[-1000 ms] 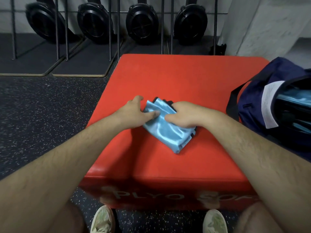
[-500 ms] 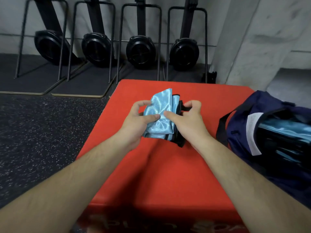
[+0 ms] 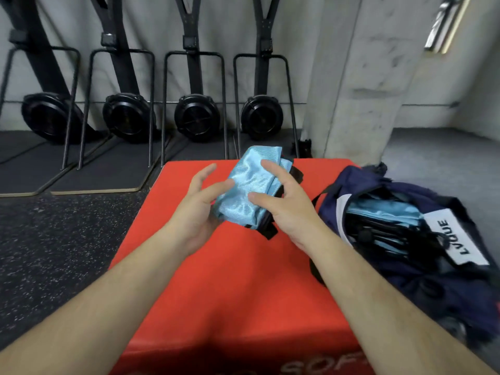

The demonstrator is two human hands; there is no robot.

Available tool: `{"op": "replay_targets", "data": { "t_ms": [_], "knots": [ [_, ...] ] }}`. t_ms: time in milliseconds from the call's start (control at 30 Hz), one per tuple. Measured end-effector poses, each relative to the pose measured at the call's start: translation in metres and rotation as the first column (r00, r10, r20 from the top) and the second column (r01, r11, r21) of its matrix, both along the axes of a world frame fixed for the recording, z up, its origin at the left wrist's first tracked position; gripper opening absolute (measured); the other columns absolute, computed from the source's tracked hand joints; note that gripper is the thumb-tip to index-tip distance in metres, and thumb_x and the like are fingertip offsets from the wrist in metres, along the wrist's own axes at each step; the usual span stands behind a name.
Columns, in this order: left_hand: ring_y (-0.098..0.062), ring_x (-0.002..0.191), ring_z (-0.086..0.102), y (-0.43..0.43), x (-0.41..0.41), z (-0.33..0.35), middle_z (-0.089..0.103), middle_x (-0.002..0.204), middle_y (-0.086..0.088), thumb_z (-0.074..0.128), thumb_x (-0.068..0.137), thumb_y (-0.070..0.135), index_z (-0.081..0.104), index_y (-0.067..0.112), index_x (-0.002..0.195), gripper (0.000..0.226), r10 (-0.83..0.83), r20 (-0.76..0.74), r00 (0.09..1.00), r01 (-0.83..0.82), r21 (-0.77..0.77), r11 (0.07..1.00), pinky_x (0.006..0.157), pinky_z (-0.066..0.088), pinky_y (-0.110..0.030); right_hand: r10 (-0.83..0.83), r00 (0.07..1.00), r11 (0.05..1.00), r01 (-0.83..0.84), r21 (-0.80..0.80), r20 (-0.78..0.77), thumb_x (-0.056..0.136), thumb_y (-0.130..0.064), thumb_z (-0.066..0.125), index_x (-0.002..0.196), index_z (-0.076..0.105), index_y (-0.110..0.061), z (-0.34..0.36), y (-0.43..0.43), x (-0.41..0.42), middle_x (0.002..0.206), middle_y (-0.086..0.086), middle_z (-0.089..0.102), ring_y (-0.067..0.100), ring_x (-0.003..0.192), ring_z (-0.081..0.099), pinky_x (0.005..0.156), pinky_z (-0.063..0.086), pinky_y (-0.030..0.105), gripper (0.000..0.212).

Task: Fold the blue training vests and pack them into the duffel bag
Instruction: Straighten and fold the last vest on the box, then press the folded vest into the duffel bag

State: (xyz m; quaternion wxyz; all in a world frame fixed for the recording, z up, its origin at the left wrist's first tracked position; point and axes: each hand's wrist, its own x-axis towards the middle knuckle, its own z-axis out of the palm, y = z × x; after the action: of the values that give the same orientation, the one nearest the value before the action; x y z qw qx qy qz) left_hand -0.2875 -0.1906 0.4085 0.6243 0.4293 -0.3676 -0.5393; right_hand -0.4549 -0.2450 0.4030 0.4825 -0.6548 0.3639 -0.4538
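Folded blue training vest [image 3: 249,185]: held up between both hands over the far half of the red padded plyo box [image 3: 230,280], folded into a compact bundle that tilts with its top end away from the person. Black trim [image 3: 267,231] hangs from its lower right edge. Left hand [image 3: 198,209]: grip clamped on the vest, with the thumb laid on the shiny front face and the palm cupping the lower left edge; the remaining fingers are loosely spread beside the bundle, and it cannot be told whether they touch it. Right hand [image 3: 286,209]: grip likewise clamped on the vest, thumb and forefinger on the front face, other fingers passing behind the right edge. Navy duffel bag [image 3: 433,293]: lying just right of the box, mouth open toward the person, with packed blue vests [image 3: 384,212] visible inside and a white label [image 3: 454,236] at the opening. Surroundings: speckled rubber floor [image 3: 54,239], four upright rowing machines [image 3: 197,117] stored against the far wall, and a concrete pillar [image 3: 359,77] behind the bag.
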Motion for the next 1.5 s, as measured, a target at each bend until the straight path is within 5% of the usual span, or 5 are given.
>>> {"op": "replay_targets", "data": {
  "t_ms": [533, 967, 1233, 1400, 1500],
  "knots": [
    [-0.016, 0.086, 0.062, -0.044, -0.178, 0.024, 0.067, 0.112, -0.008, 0.062, 0.076, 0.006, 0.067, 0.033, 0.098, 0.035, -0.006, 0.374, 0.927, 0.091, -0.21, 0.973, 0.082, 0.051, -0.037, -0.522, 0.751, 0.828, 0.561, 0.027, 0.405, 0.084, -0.013, 0.074, 0.139, 0.049, -0.043, 0.015, 0.025, -0.148, 0.14, -0.019, 0.05, -0.003, 0.127, 0.049, 0.105, 0.042, 0.023, 0.067],
    [-0.016, 0.078, 0.063, -0.122, -0.287, -0.017, 0.066, 0.1, -0.002, 0.048, 0.088, 0.008, 0.069, 0.03, 0.108, 0.036, -0.181, 0.584, 0.791, 0.157, 0.091, 0.983, 0.067, 0.059, -0.033, -0.762, 0.619, 0.647, 0.715, 0.265, 0.192, 0.084, -0.014, 0.069, 0.112, 0.068, -0.032, -0.016, -0.027, -0.245, 0.088, -0.009, 0.066, -0.001, 0.061, 0.058, 0.059, 0.048, 0.013, 0.033],
    [-0.029, 0.112, 0.06, -0.166, -0.284, -0.03, 0.058, 0.127, -0.008, 0.049, 0.086, 0.007, 0.069, 0.014, 0.119, 0.04, -0.07, 0.943, 0.325, 0.08, 0.046, 0.996, 0.099, 0.048, -0.034, -0.683, 0.671, 0.679, 0.729, 0.088, -0.29, 0.082, -0.037, 0.071, 0.12, 0.067, -0.032, -0.028, -0.048, -0.261, 0.125, -0.001, 0.057, 0.013, 0.086, 0.062, 0.069, 0.045, 0.023, 0.039],
    [-0.033, 0.129, 0.045, -0.181, -0.28, -0.039, 0.044, 0.143, -0.015, 0.045, 0.097, 0.008, 0.057, 0.008, 0.131, 0.036, -0.021, 0.998, 0.066, 0.08, 0.016, 0.997, 0.1, 0.038, -0.035, -0.84, 0.194, 0.492, 0.664, -0.563, -0.506, 0.081, -0.048, 0.065, 0.115, 0.069, -0.032, -0.034, -0.052, -0.267, 0.162, 0.009, 0.018, 0.037, 0.143, 0.024, 0.113, 0.028, 0.049, 0.037],
    [-0.032, 0.133, 0.039, -0.184, -0.278, -0.044, 0.041, 0.145, -0.012, 0.05, 0.094, 0.014, 0.055, 0.01, 0.134, 0.04, 0.024, 0.997, -0.078, 0.154, -0.012, 0.988, 0.111, 0.03, -0.033, -0.765, 0.387, 0.642, 0.386, -0.663, -0.515, 0.092, -0.038, 0.051, 0.127, 0.067, -0.023, -0.045, -0.067, -0.256, 0.153, 0.005, 0.045, 0.029, 0.146, 0.033, 0.118, 0.025, 0.047, 0.041]
  ]
}}
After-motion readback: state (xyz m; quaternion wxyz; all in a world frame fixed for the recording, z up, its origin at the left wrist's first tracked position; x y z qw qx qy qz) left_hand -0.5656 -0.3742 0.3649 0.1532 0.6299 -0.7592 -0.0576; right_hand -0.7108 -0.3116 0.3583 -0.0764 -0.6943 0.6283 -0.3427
